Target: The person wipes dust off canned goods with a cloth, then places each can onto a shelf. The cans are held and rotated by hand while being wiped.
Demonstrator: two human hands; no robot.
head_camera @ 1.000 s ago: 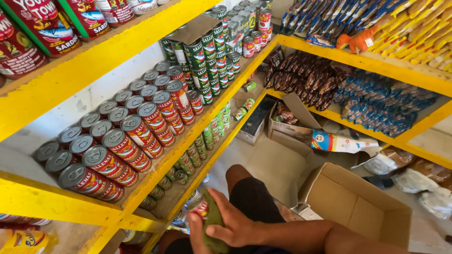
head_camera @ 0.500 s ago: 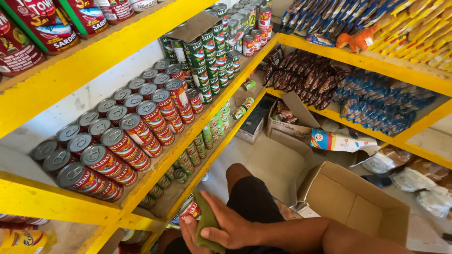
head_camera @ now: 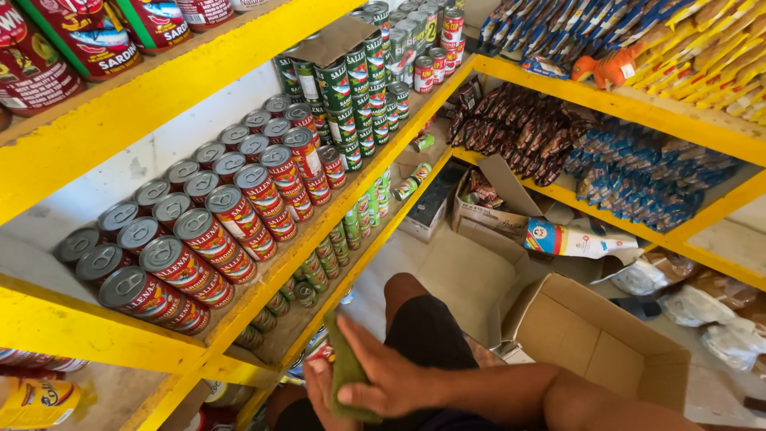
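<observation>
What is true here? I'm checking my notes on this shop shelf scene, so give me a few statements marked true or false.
1. The right hand presses a green cloth. True.
2. The red cans on the yellow shelf stand in stacked rows. True.
3. The cardboard box on the floor is taped shut. False: its flaps are open.
4. The left hand reaches up to the shelf. False: it is low, under the cloth, holding something mostly hidden.
5. The green cans lie scattered on the floor. False: they are stacked on the shelf.
</observation>
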